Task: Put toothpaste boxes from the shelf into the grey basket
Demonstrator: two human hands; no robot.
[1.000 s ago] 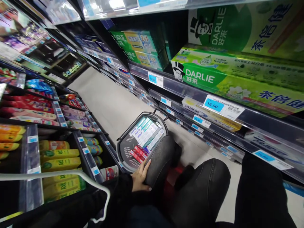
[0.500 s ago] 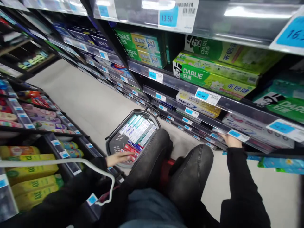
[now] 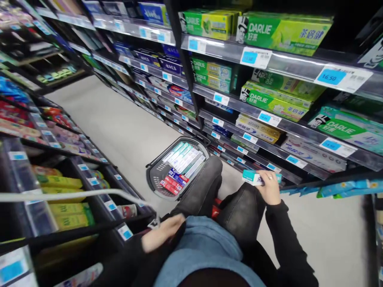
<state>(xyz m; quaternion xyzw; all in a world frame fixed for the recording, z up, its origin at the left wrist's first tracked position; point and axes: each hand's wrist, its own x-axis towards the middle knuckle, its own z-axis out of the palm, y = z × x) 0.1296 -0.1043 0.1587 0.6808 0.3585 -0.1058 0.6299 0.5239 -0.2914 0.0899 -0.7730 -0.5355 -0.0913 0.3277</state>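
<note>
My right hand [image 3: 269, 186] grips a teal-and-white toothpaste box [image 3: 251, 177] above my right knee, just off the lower shelves. The box lies level, with my fingers over its right half. Beside my left thigh, my left hand [image 3: 164, 232] is held near my lap, its fingers stretched out and somewhat blurred, with nothing seen in it. A grey shopping basket [image 3: 154, 179] rests on the floor by my left knee. In it lie several white-and-teal toothpaste boxes [image 3: 183, 156] and, nearer me, red boxes [image 3: 171, 185] next to dark blue ones.
Shelves of toothpaste rise at the right, with green Darlie boxes [image 3: 275, 100] and price-tagged shelf edges [image 3: 269, 118]. Left of me, another shelf unit holds yellow AXE packs [image 3: 70, 209]. A white cable [image 3: 98, 193] crosses at the left. Pale floor [image 3: 98, 107] runs between the shelves.
My right hand has come away from the lower shelf with a toothpaste box in it. My left hand has drawn back from the basket toward my lap. The view has shifted.
</note>
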